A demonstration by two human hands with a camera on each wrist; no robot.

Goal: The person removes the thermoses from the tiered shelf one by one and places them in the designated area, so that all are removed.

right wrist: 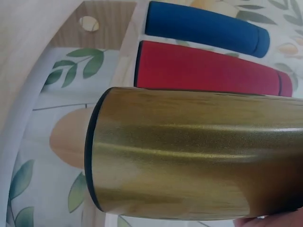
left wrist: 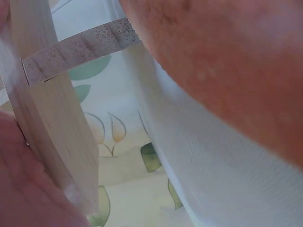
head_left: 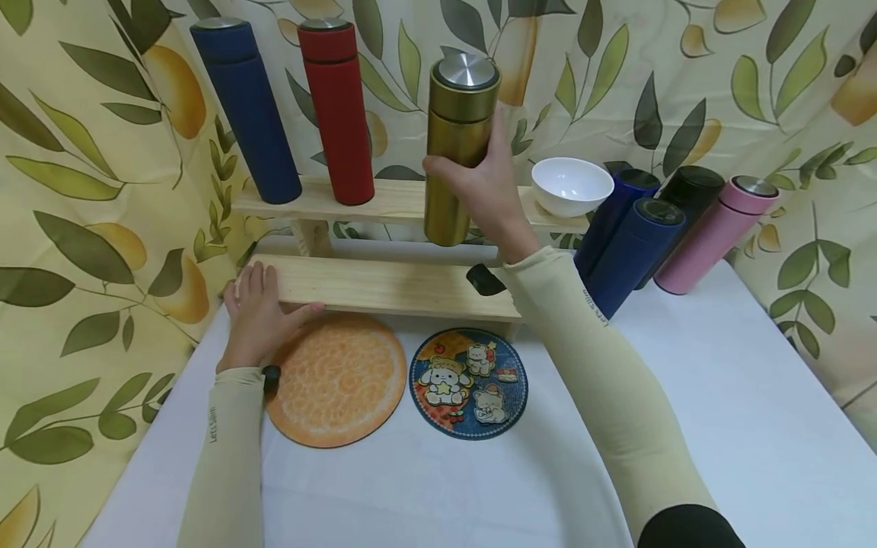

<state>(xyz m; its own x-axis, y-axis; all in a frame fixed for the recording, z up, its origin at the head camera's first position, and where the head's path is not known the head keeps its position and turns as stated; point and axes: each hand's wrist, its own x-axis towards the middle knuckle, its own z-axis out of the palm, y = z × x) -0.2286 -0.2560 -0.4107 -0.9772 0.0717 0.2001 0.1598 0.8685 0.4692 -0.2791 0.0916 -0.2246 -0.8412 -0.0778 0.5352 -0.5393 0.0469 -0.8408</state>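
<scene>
My right hand (head_left: 489, 186) grips a gold thermos (head_left: 452, 183), its thumb and fingers around the body. The thermos is upright with a silver lid top, in front of the upper shelf (head_left: 404, 194) of a wooden rack. Its dark base rim shows in the right wrist view. My left hand (head_left: 260, 316) rests on the left end of the lower shelf (head_left: 390, 285), thumb stretched along the front edge. The left wrist view shows the shelf's wood (left wrist: 61, 127) beside the hand. A blue thermos (head_left: 250, 114) and a red thermos (head_left: 336, 114) stand on the upper shelf.
A white bowl (head_left: 572, 186) sits at the upper shelf's right end. Right of the rack stand several more bottles, including a pink thermos (head_left: 715, 236) and a blue bottle (head_left: 633, 255). An orange round mat (head_left: 339, 380) and a cartoon-patterned round mat (head_left: 469, 384) lie in front.
</scene>
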